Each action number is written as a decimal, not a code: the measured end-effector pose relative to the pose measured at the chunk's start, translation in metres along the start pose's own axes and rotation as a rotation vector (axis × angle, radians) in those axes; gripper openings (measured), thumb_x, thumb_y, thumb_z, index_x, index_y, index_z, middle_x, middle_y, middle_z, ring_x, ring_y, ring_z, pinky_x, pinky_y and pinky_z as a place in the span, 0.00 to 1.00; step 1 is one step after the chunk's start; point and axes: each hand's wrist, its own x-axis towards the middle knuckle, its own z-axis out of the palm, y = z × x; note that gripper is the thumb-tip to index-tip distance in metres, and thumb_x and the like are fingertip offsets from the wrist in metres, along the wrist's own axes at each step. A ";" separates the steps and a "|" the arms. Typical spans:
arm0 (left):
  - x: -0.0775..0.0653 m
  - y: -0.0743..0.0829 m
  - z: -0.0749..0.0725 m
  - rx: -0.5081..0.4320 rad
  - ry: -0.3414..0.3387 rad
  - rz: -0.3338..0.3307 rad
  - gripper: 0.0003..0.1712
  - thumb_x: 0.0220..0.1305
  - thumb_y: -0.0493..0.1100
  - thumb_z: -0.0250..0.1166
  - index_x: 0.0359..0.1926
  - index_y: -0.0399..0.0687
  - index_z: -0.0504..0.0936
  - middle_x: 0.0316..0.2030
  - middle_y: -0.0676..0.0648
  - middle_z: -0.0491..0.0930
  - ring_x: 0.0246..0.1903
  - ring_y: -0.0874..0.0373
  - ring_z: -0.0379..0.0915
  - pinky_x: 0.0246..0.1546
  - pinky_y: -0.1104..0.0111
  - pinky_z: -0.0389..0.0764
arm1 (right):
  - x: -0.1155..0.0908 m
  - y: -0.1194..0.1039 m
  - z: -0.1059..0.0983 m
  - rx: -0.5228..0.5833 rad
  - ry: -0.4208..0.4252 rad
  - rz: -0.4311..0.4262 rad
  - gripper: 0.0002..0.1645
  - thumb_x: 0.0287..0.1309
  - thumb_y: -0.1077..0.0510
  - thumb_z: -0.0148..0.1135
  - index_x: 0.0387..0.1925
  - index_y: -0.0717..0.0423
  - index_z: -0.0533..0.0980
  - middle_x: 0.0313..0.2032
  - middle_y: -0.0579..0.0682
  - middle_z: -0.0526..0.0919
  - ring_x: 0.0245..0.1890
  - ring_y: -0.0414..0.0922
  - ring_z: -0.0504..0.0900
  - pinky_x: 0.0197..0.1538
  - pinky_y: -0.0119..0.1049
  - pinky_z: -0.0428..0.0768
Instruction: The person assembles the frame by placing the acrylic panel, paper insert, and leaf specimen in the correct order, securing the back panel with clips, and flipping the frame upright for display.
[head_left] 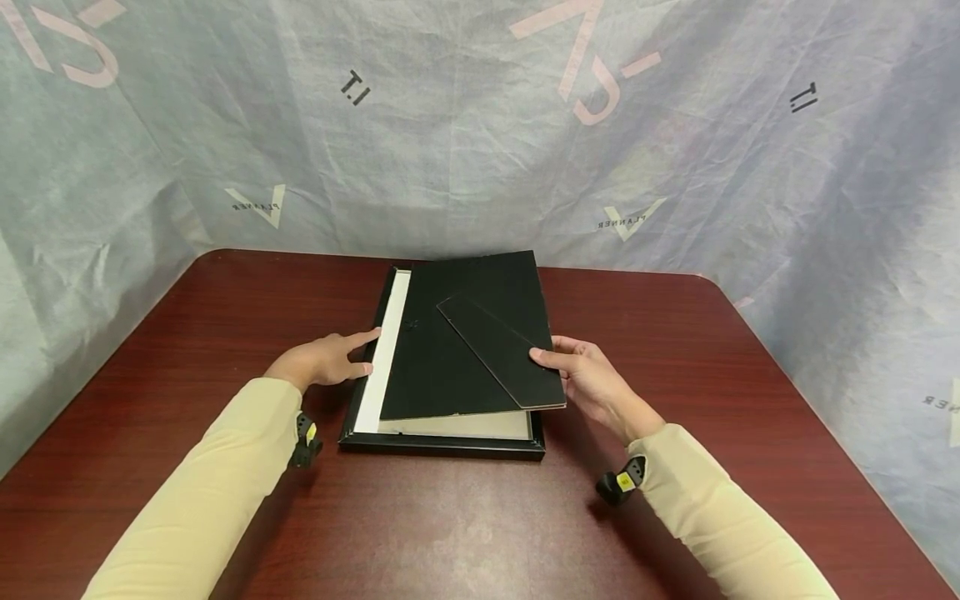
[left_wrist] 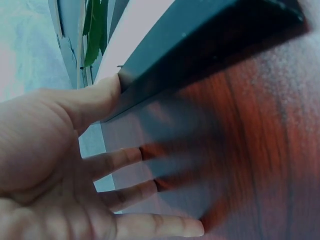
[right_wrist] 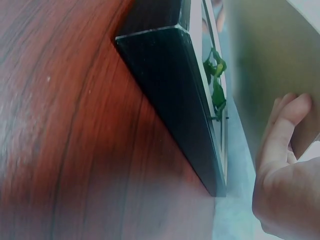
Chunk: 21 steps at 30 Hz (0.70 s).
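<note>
A black picture frame (head_left: 442, 451) lies face down on the table, its white inside (head_left: 377, 392) showing along the left. Tilted over it is a black backing board (head_left: 427, 367) with a stand flap (head_left: 487, 348); the board's right side is raised. My right hand (head_left: 591, 379) pinches that right edge, thumb on top and fingers on the brownish underside (right_wrist: 275, 55). At the frame's left edge rests my left hand (head_left: 327, 358), its thumb (left_wrist: 100, 100) touching the rim and its fingers extended. Green leaves (right_wrist: 218, 95) show inside the frame, beneath the lifted board.
The dark red wooden table (head_left: 480, 533) has rounded far corners. A pale printed cloth (head_left: 450, 125) hangs behind it and along both sides. Each wrist carries a small black camera, one on the left (head_left: 305, 442) and one on the right (head_left: 621, 482).
</note>
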 end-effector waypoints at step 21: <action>0.005 -0.001 -0.001 -0.002 -0.014 -0.033 0.40 0.78 0.44 0.57 0.81 0.43 0.47 0.73 0.21 0.50 0.73 0.27 0.49 0.68 0.39 0.60 | 0.013 0.013 0.023 -0.052 0.031 0.010 0.11 0.69 0.66 0.60 0.51 0.62 0.73 0.34 0.43 0.86 0.34 0.37 0.85 0.42 0.33 0.84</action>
